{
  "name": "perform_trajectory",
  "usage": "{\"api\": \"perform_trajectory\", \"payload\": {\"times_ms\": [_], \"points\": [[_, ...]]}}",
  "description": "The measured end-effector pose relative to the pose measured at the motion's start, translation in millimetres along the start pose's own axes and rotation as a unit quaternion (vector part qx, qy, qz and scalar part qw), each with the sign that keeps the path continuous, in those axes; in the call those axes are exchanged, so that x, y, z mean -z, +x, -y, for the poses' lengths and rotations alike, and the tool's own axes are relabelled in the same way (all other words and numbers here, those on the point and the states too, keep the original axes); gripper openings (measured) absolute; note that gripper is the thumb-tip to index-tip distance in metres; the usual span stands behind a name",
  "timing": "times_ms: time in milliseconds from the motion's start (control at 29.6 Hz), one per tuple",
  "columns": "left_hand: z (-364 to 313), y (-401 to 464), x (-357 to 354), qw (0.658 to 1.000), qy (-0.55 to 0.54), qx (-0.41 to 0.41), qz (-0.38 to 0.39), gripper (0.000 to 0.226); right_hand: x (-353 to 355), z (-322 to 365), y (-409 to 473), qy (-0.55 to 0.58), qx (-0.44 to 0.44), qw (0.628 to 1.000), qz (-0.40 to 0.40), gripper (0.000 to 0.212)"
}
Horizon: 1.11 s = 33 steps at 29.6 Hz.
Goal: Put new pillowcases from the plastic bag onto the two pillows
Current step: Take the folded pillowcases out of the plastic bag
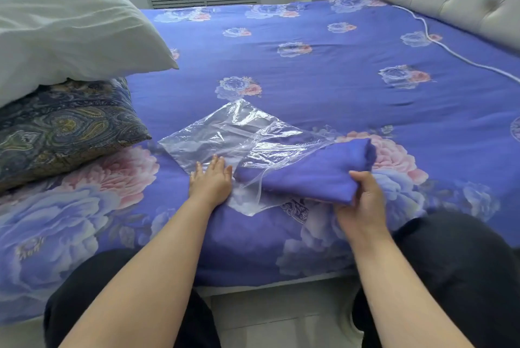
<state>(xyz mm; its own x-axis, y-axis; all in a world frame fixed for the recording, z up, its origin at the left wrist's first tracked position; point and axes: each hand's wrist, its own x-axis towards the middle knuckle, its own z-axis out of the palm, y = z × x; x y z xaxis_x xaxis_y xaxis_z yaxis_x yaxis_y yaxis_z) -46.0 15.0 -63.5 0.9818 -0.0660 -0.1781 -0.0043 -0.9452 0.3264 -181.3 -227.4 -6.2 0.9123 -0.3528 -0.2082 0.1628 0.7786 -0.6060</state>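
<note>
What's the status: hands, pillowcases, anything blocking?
Left hand flat on plastic bag. Right hand grips folded pillowcases, partly out of bag. Both pillows stacked far left, nothing blocking.

Two bare forearms reach in from the bottom of the view, with no sleeves visible anywhere along them. The left hand (211, 178) and right hand (363, 201) are bare too: no gloves, and no rings, watch or bracelet show at the fingers or wrists. Both legs are covered in plain black trousers, with no pattern or markings visible.
</note>
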Motion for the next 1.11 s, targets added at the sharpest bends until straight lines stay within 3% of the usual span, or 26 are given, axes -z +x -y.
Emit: {"api": "perform_trajectory", "payload": {"times_ms": [67,169,270,337,371,439,506,540,574,607,675,709,742,776,877,911,945,1012,1046,1114], "points": [[-1,-1,1,1.0,0.01,0.0,0.004,0.054,-6,31,-13,0.026,0.007,0.999,0.034,0.027],[-4,-3,1,1.0,0.019,0.0,-0.008,0.055,-26,72,-32,-0.02,0.056,0.995,0.075,0.01],[-12,-9,1,0.999,-0.003,-0.021,-0.042,0.055,-67,88,-27,-0.132,0.078,0.984,0.095,0.037],[-20,-14,3,0.997,-0.01,-0.044,-0.057,0.053,-110,82,-13,-0.149,0.051,0.975,0.157,0.016],[-23,-15,6,0.996,-0.023,-0.054,-0.065,0.053,-132,72,-4,-0.172,0.047,0.969,0.171,0.017],[-27,-17,14,0.984,-0.141,-0.054,-0.098,0.052,-175,44,16,-0.207,0.051,0.964,0.16,0.025],[-25,-16,26,0.914,-0.377,-0.005,-0.148,0.056,-205,6,33,-0.276,0.048,0.941,0.191,0.019],[-22,-15,31,0.861,-0.481,0.039,-0.159,0.059,-211,-13,43,-0.357,0.043,0.906,0.224,0.013],[-17,-12,37,0.818,-0.551,0.088,-0.143,0.064,-208,-32,56,-0.47,0.038,0.842,0.261,0.027],[-10,-9,40,0.793,-0.584,0.131,-0.11,0.074,-199,-48,69,-0.59,0.032,0.756,0.282,0.048],[2,-8,42,0.789,-0.589,0.169,-0.054,0.08,-169,-72,91,-0.772,0.017,0.56,0.301,0.063],[5,-9,42,0.806,-0.565,0.169,-0.038,0.08,-153,-81,99,-0.817,0.008,0.482,0.316,0.056],[6,-9,41,0.827,-0.537,0.161,-0.034,0.082,-138,-87,104,-0.84,0.002,0.432,0.328,0.047],[6,-10,40,0.842,-0.515,0.155,-0.035,0.084,-127,-91,109,-0.838,0.003,0.434,0.33,0.039],[5,-9,34,0.903,-0.378,0.185,-0.092,0.082,-119,-89,124,-0.784,0.064,0.568,0.242,0.022],[3,-9,32,0.916,-0.331,0.196,-0.116,0.081,-120,-83,133,-0.785,0.103,0.578,0.195,0.022],[1,-9,30,0.92,-0.306,0.203,-0.134,0.081,-120,-78,143,-0.803,0.131,0.561,0.152,0.026],[-3,-10,26,0.911,-0.327,0.202,-0.149,0.08,-116,-67,159,-0.857,0.118,0.493,0.091,0.05],[-5,-11,25,0.904,-0.354,0.189,-0.147,0.079,-112,-63,164,-0.872,0.068,0.479,0.081,0.066],[-5,-10,24,0.884,-0.424,0.147,-0.133,0.076,-105,-58,174,-0.866,-0.05,0.491,0.084,0.093]]}}
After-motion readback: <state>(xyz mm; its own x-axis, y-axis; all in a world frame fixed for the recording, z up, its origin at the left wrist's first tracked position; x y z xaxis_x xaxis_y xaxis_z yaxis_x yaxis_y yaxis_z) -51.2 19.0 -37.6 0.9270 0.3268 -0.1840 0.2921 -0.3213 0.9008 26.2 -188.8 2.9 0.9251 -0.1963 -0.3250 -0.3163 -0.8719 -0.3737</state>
